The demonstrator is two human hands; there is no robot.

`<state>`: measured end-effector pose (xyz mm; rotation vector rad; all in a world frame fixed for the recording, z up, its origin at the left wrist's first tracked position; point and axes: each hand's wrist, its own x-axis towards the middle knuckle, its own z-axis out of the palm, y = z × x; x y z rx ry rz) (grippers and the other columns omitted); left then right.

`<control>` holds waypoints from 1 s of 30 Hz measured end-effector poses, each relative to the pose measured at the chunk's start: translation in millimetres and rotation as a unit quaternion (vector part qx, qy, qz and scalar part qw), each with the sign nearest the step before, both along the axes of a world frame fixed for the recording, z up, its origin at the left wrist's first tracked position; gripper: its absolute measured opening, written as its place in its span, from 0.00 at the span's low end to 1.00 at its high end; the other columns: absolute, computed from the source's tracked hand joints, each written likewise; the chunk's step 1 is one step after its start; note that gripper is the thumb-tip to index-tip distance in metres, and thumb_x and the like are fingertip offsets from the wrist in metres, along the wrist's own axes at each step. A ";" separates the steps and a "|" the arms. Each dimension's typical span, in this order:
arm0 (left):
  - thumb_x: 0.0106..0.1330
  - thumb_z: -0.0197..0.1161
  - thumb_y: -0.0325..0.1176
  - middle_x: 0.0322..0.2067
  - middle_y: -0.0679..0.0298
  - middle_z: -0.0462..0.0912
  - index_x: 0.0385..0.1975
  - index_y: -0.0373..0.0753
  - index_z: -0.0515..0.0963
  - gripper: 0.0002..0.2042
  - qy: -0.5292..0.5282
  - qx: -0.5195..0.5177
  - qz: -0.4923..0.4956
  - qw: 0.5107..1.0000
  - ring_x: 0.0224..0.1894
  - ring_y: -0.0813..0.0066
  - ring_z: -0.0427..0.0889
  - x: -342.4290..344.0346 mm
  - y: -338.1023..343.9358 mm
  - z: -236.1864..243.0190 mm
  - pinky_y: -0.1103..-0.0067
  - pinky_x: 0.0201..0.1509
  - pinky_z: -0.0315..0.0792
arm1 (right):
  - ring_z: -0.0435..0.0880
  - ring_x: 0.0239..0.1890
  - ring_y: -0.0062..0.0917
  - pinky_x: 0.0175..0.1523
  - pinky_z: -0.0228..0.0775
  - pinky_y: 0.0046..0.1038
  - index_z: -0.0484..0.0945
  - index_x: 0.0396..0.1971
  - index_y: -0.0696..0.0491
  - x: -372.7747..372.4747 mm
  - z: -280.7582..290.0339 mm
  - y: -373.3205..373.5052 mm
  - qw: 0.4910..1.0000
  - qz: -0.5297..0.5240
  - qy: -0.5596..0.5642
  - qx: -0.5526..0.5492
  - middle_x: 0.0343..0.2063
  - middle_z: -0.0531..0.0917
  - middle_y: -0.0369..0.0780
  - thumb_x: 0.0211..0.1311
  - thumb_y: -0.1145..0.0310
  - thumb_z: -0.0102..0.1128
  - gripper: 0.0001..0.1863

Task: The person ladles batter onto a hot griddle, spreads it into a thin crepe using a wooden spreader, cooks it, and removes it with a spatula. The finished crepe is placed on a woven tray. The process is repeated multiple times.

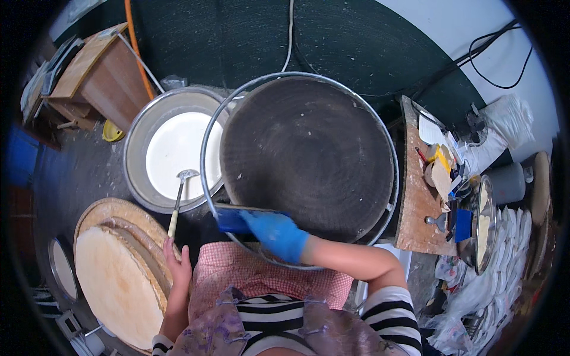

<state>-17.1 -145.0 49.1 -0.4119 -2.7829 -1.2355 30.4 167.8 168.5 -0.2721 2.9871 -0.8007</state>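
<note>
My left hand [179, 265], bare, is by the lower end of the pale handle of a ladle [174, 221]. Its thumb stands apart from the fingers, and its fingertips meet the handle's end. The ladle's metal head rests in white batter [181, 145] inside a large round metal basin [138, 188]. In a blue glove, my right hand [276, 234] grips a wide, flat blue scraper [233, 220] at the near left edge of a big round dark griddle [309, 154]. A metal ring [205, 172] runs around the griddle, whose surface has a few pale specks.
At left, round pale flatbreads [119, 285] lie stacked on a round board [89, 216]. A wooden board [415, 219] on the right carries a spatula [438, 222] and small items. Beyond it are a metal bowl [485, 231] and plastic bags [504, 267]. A dark wall [208, 35] stands behind.
</note>
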 end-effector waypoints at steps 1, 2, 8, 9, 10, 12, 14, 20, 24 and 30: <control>0.58 0.58 0.29 0.56 0.47 0.62 0.53 0.31 0.62 0.23 -0.008 -0.001 0.001 1.000 0.59 0.52 0.60 -0.9 2.6 0.1 0.67 0.62 0.53 | 0.77 0.44 0.41 0.48 0.70 0.35 0.68 0.46 0.58 -22.5 -4.6 -0.1 0.996 -0.020 -0.086 0.030 0.43 0.75 0.53 0.59 0.73 0.43 0.15; 0.58 0.58 0.29 0.56 0.47 0.62 0.53 0.31 0.62 0.23 -0.019 0.001 0.005 1.000 0.59 0.53 0.60 -1.8 4.9 -0.1 0.66 0.63 0.53 | 0.79 0.36 0.41 0.40 0.72 0.36 0.70 0.39 0.57 -44.2 -8.3 11.7 0.998 -0.037 -0.051 -0.012 0.34 0.77 0.51 0.60 0.72 0.42 0.10; 0.59 0.56 0.29 0.55 0.47 0.62 0.53 0.31 0.62 0.22 -0.040 -0.014 0.027 0.999 0.59 0.53 0.59 -6.0 7.2 -2.3 0.66 0.64 0.51 | 0.78 0.37 0.45 0.43 0.70 0.43 0.67 0.54 0.40 -160.5 -3.7 202.6 0.963 -0.222 0.093 0.118 0.32 0.78 0.51 0.52 0.74 0.47 0.26; 0.59 0.56 0.30 0.55 0.47 0.62 0.53 0.31 0.62 0.22 -0.037 -0.015 0.028 0.999 0.59 0.53 0.59 -6.6 6.8 -2.6 0.66 0.63 0.51 | 0.78 0.39 0.45 0.45 0.70 0.41 0.61 0.58 0.29 -166.3 -0.8 236.2 0.947 -0.287 0.036 0.142 0.35 0.79 0.51 0.51 0.75 0.46 0.33; 0.59 0.57 0.30 0.55 0.46 0.62 0.53 0.31 0.62 0.22 -0.049 -0.018 0.028 0.998 0.60 0.53 0.59 -7.5 7.1 -3.0 0.66 0.63 0.51 | 0.78 0.42 0.45 0.47 0.70 0.40 0.59 0.60 0.31 -165.3 4.0 272.0 0.936 -0.315 -0.008 0.158 0.39 0.78 0.51 0.51 0.76 0.46 0.34; 0.59 0.57 0.31 0.55 0.46 0.62 0.53 0.30 0.62 0.23 -0.044 -0.029 0.020 0.998 0.60 0.53 0.59 -10.3 8.0 -3.4 0.66 0.63 0.51 | 0.78 0.41 0.43 0.47 0.70 0.41 0.62 0.58 0.33 -144.1 6.9 328.6 0.900 -0.407 -0.008 0.157 0.41 0.77 0.50 0.56 0.74 0.42 0.29; 0.59 0.57 0.31 0.55 0.44 0.62 0.53 0.30 0.62 0.23 -0.049 -0.053 0.016 0.997 0.59 0.51 0.59 -16.8 9.9 -4.0 0.65 0.63 0.52 | 0.77 0.44 0.43 0.49 0.69 0.40 0.59 0.60 0.31 -99.9 8.3 372.4 0.846 -0.492 -0.101 0.181 0.43 0.77 0.50 0.55 0.74 0.43 0.31; 0.56 0.61 0.33 0.53 0.41 0.64 0.49 0.30 0.67 0.23 0.045 -0.142 -0.042 0.988 0.56 0.45 0.63 -69.6 12.6 -20.6 0.64 0.60 0.57 | 0.77 0.44 0.44 0.49 0.68 0.35 0.75 0.43 0.56 126.9 1.4 405.8 0.771 -0.631 0.012 0.083 0.39 0.78 0.52 0.49 0.69 0.56 0.18; 0.50 0.65 0.37 0.51 0.47 0.68 0.49 0.34 0.68 0.26 -0.036 -0.334 -0.038 0.941 0.52 0.49 0.68 -98.1 14.6 -41.6 0.64 0.54 0.64 | 0.80 0.32 0.24 0.40 0.71 0.25 0.76 0.38 0.60 284.4 -27.5 369.5 0.664 -0.705 0.171 -0.180 0.32 0.82 0.40 0.47 0.76 0.60 0.14; 0.53 0.63 0.35 0.45 0.50 0.72 0.50 0.38 0.67 0.24 -0.160 -0.444 -0.062 0.879 0.46 0.52 0.74 -120.1 11.7 -76.4 0.64 0.46 0.70 | 0.78 0.31 0.23 0.39 0.71 0.26 0.77 0.40 0.61 399.5 -81.9 330.2 0.513 -0.800 0.179 -0.254 0.33 0.82 0.39 0.52 0.66 0.61 0.17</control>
